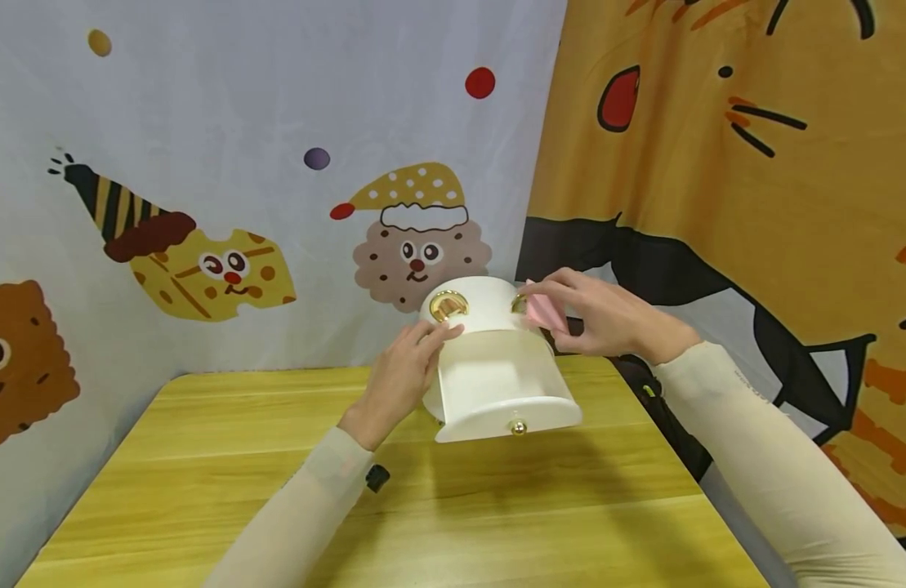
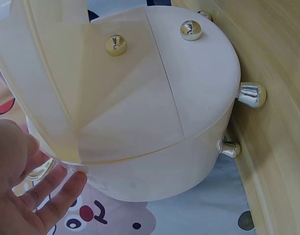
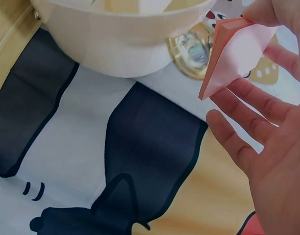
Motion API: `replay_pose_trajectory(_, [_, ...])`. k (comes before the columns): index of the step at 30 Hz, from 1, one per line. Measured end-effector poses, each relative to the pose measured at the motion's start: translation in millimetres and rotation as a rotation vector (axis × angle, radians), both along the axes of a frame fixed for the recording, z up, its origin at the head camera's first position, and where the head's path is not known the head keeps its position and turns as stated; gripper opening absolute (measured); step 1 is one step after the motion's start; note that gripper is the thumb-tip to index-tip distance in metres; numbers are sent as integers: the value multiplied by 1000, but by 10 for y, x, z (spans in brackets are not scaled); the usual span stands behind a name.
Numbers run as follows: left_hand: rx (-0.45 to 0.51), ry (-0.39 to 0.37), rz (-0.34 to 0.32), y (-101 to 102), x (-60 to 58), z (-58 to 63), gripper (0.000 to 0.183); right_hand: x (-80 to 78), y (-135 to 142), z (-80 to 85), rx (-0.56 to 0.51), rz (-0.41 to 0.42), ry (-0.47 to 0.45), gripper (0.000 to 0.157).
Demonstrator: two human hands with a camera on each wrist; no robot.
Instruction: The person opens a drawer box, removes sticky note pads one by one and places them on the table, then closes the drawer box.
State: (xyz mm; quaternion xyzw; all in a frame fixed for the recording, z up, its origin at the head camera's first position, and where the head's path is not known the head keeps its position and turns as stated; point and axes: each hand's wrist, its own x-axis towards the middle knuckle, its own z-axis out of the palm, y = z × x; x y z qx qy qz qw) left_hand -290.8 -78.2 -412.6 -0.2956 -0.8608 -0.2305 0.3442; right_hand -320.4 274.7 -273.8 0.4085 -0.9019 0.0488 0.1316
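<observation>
A white, round-sided box (image 1: 489,306) with gold fittings stands on the table, its upper drawer (image 1: 507,371) pulled out toward me. On the drawer's curved front is a round gold knob (image 1: 519,427). My left hand (image 1: 403,367) touches the box's left side near the drawer; in the left wrist view its fingers (image 2: 66,193) are extended, fingertips at the box's edge. With thumb and fingers, my right hand (image 1: 595,314) pinches a pink pad of paper (image 3: 233,56) at the box's right, close to a gold-rimmed fitting (image 3: 189,54).
The wood-grain table (image 1: 225,465) extends left and in front of the box. A printed cloth (image 1: 239,106) hangs behind, and an orange one (image 1: 717,163) at the right. Short gold feet (image 2: 251,94) stick out from the box's base.
</observation>
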Motion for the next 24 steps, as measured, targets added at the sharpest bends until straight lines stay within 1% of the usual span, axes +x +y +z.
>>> replay_pose_trajectory(6, [1, 15, -1, -3, -5, -17, 46, -62, 90, -26, 3, -65, -22, 80])
replay_pose_trajectory(14, [-10, 31, -3, 0, -3, -2, 46, -134, 183, -46, -11, -160, -69, 81])
replay_pose_trajectory(24, [-14, 28, 2, -8, -7, 5, 46, -215, 278, -84, -31, -205, -66, 76])
